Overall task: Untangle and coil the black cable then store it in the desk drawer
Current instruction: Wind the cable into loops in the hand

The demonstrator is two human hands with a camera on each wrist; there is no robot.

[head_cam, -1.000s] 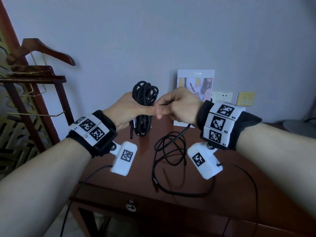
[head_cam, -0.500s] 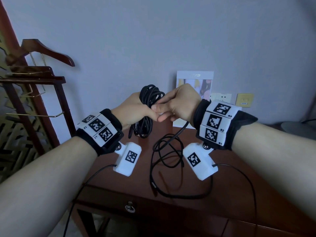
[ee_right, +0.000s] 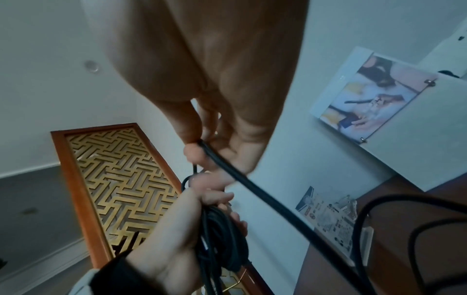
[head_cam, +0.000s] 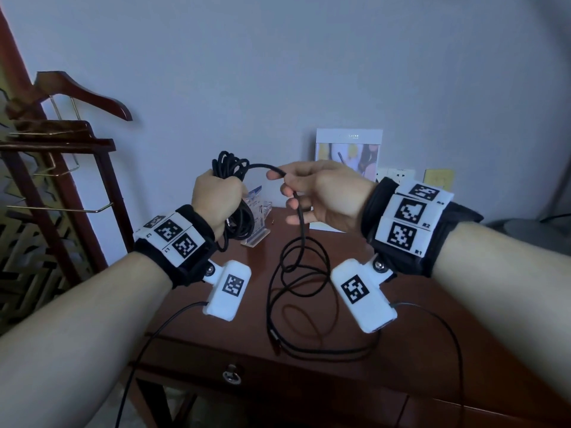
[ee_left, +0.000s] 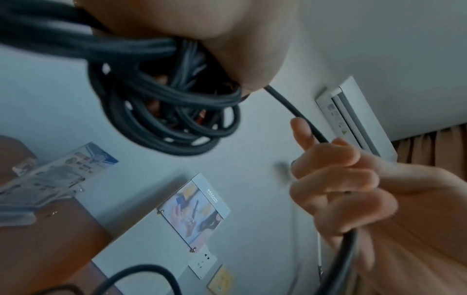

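Note:
My left hand (head_cam: 216, 199) grips a coiled bundle of the black cable (head_cam: 230, 168), held upright above the brown desk (head_cam: 417, 350); the coil (ee_left: 161, 107) fills the left wrist view. A single strand arcs from the bundle to my right hand (head_cam: 312, 193), which pinches it between thumb and forefinger (ee_right: 194, 147), the other fingers loosely curled around it. Below the right hand the loose cable (head_cam: 299, 273) hangs down and lies in tangled loops on the desk, its plug end (head_cam: 275, 342) near the front edge. The drawer (head_cam: 185, 366) with a ring pull (head_cam: 231, 375) is closed.
A wooden valet stand with a hanger (head_cam: 77, 97) stands at left beside a lattice screen (head_cam: 27, 242). A clear acrylic card stand (head_cam: 256, 223) and a framed picture (head_cam: 349, 149) sit at the desk's back by the wall. Wall sockets (head_cam: 395, 174) are behind my right wrist.
My hands, touching at the coil before, have drawn apart. The right hand moved right, pulling a strand out from the bundle, and the left hand lowered the coil slightly.

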